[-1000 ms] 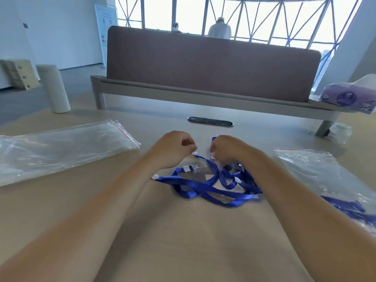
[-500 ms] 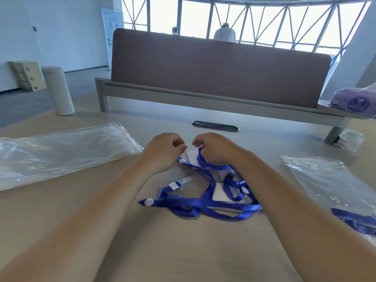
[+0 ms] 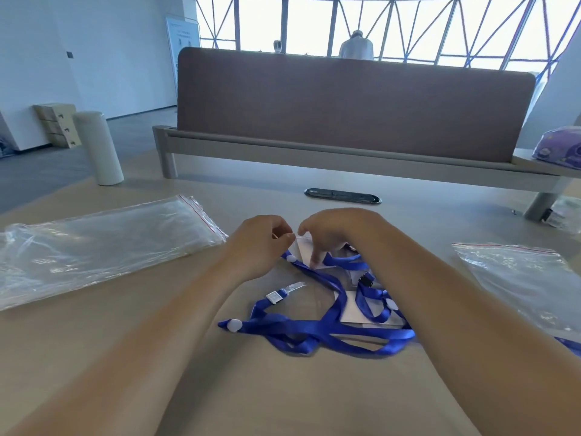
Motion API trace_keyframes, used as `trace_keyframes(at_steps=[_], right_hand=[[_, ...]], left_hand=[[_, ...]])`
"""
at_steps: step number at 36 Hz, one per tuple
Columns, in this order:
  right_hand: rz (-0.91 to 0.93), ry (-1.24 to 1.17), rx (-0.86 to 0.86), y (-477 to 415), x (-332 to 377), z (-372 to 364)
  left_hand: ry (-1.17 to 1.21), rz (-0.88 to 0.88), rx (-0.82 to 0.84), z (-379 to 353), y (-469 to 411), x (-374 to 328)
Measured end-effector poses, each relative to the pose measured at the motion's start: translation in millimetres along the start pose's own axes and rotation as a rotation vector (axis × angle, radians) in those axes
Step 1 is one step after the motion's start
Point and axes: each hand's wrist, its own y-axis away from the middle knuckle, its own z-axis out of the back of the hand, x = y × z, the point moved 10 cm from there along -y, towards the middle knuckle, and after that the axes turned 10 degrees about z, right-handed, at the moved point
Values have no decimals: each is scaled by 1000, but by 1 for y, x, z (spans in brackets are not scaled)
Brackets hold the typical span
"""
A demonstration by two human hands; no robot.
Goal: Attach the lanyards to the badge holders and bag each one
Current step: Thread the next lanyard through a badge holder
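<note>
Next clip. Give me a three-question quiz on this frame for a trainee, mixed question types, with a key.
1. True or false: the left hand and the right hand both hold the clear badge holder with curled fingers.
2. Where do the tangled blue lanyards lie? A) inside a zip pouch B) on the table, nearer the person than the hands C) on the raised shelf.
3. What colour is the seal strip on the clear bags at the left?

Key: 1 true; 2 B; 3 red.
</note>
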Motion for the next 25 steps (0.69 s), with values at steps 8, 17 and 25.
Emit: trace_keyframes(at_steps=[8, 17, 25], right_hand=[[-22, 22, -7, -9, -9, 2], [53, -119, -382, 6, -13, 46], [109, -240, -726, 36, -14, 100]], left_hand=[[14, 22, 27, -2, 0, 4], [50, 38, -4, 5, 1, 5], [182, 119, -42, 13, -4, 16]])
